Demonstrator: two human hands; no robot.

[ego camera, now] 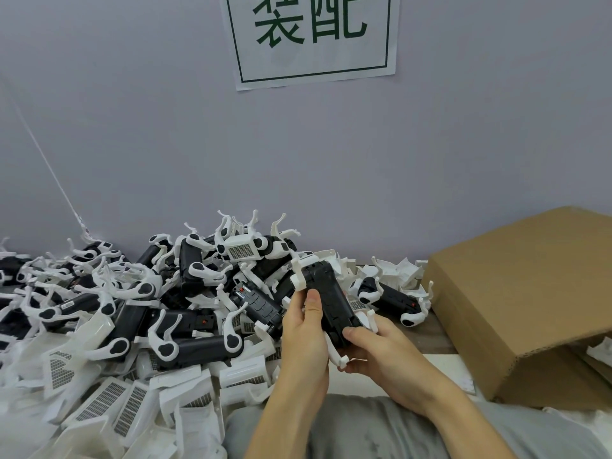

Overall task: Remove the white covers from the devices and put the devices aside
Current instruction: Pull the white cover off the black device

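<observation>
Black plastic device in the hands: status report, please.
Left hand and right hand both grip black plastic device. White clips remain on it. Nothing in the way.

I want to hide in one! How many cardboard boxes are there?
1. The cardboard box sits at the right of the table, against the wall, beside the device pile. Others may be out of view.

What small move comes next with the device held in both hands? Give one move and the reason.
Probably set it aside on the device pile to the left. The device held by the left hand and right hand shows its bare black body, with no white grille cover visible on it; loose covers already lie in front. Its hidden underside cannot be checked.
</observation>
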